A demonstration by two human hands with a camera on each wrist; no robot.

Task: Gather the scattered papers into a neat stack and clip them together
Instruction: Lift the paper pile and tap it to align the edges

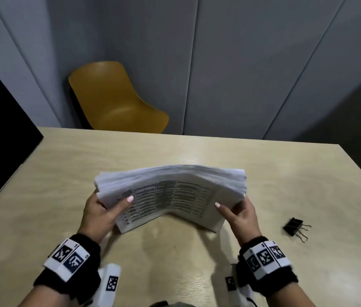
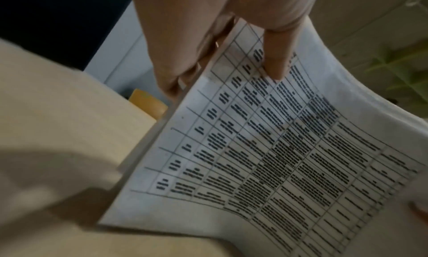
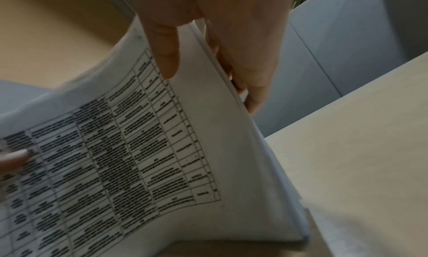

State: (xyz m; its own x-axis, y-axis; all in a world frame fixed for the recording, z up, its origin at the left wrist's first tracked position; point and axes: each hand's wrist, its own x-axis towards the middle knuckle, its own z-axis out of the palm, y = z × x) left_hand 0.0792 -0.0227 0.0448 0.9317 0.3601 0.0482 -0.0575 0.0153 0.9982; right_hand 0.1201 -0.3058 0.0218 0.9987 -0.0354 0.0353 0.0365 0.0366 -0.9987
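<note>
Both hands hold the thick stack of white printed papers [image 1: 170, 191] standing on its edge on the pale wooden table [image 1: 197, 258]: the left hand [image 1: 99, 213] grips one end, the right hand [image 1: 239, 216] the other. A small black metal binder clip [image 1: 293, 227] lies to the right. Behind the table stand a yellow plastic chair [image 1: 113, 100] and grey wall panels [image 1: 230, 63]

Paper stack [image 1: 175, 191] stands on its near edge on the tabletop [image 1: 263, 173], bowed upward in the middle, printed table facing near; black binder clip [image 1: 293, 226] lies well right.
</note>
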